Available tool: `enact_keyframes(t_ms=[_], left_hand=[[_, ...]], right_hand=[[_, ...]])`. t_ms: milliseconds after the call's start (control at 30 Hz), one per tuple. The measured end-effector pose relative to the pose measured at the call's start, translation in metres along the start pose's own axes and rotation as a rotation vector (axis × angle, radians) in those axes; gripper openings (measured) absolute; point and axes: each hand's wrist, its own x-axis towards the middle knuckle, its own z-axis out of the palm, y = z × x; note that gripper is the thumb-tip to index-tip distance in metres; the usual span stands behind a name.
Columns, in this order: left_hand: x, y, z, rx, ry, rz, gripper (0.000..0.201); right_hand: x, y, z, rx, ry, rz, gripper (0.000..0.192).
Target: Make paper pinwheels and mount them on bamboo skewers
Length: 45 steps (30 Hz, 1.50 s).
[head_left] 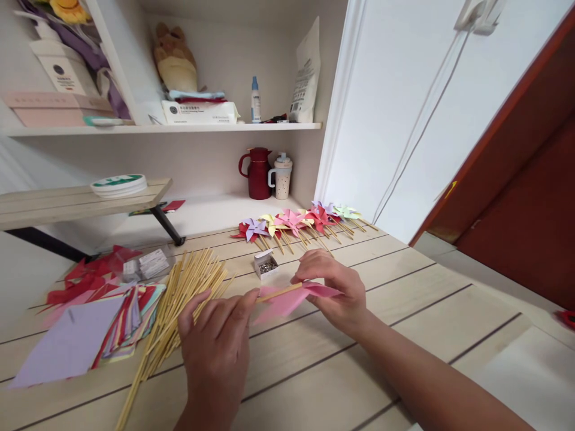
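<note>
My left hand (pixel 220 338) is closed around a thin wooden stick (pixel 285 292), held nearly level above the table. At the stick's far end, my right hand (pixel 335 290) pinches a pink paper pinwheel (pixel 281 306) against it. The pinwheel's paper hangs below the stick and is slightly blurred; its centre is hidden by my right fingers. Just behind my hands stands a small open white box (pixel 266 264) of tiny metal pins. Left of my left hand lies a heap of loose wooden sticks (pixel 191 287).
Paper squares (pixel 72 341) in several colours are stacked at the left, near red paper pieces (pixel 87 275) and a clear plastic box (pixel 150 263). Finished pinwheels (pixel 291 220) lie in a row at the back. A small raised shelf (pixel 76 203) stands at the left; a red jug (pixel 259 173) is behind.
</note>
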Motion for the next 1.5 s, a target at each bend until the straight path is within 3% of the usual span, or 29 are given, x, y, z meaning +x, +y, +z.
enact_keyframes(t_ms=[400,1000,1500], left_hand=[[0.0001,0.0020,-0.0018,0.020,0.009,0.023,0.026],[-0.0001,0.0027,-0.0031,0.119,0.010,0.070,0.030],[-0.0017,0.0070,0.0020,0.120,-0.016,0.041,0.028]], right_hand=[[0.0005,-0.0021,0.0022,-0.017,-0.022,-0.014,0.007],[0.0008,-0.0005,-0.0009,-0.104,-0.019,-0.107,0.018],[0.0075,-0.0083,0.0000,-0.164,-0.024,-0.081,0.008]])
